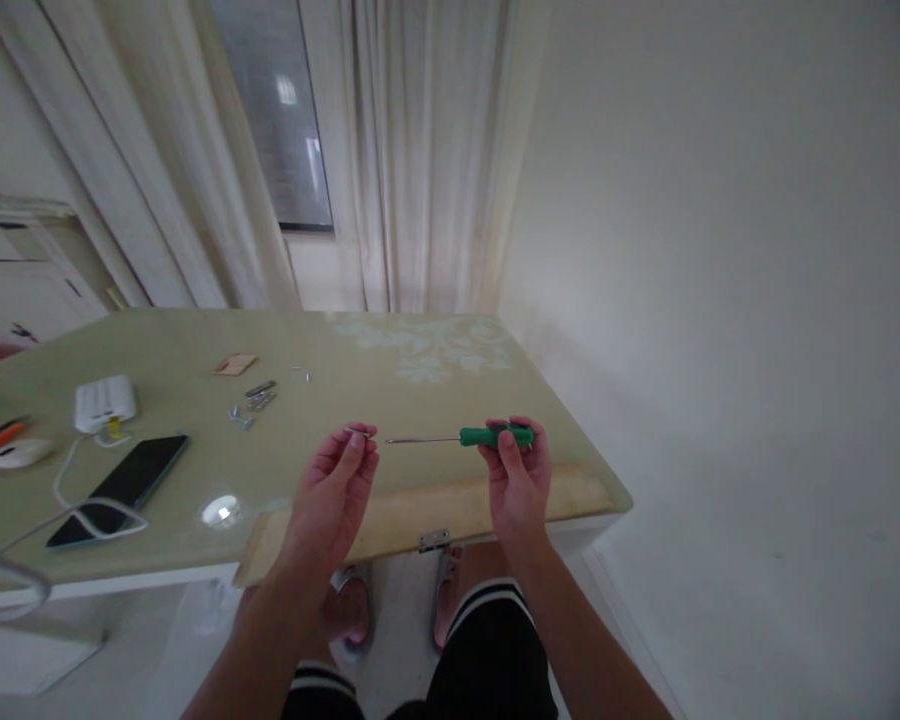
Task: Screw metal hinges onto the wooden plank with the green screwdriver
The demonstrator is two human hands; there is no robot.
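My right hand (516, 472) is closed round the green handle of a screwdriver (465, 437), whose thin metal shaft points left. My left hand (337, 485) pinches a small metal screw (358, 432) between thumb and fingertips, a short gap from the screwdriver's tip. Both hands hover over the near edge of a pale green table (345, 380). Under them a wooden board (412, 520) with a metal hinge (434, 541) lies along the table's front edge.
Several screws and small metal parts (253, 400) lie mid-table beside a small wooden piece (234, 364). At left are a white power bank (105, 402), a black phone (120, 486) on a white cable, and a white mouse (19, 453). Curtains and a window stand behind.
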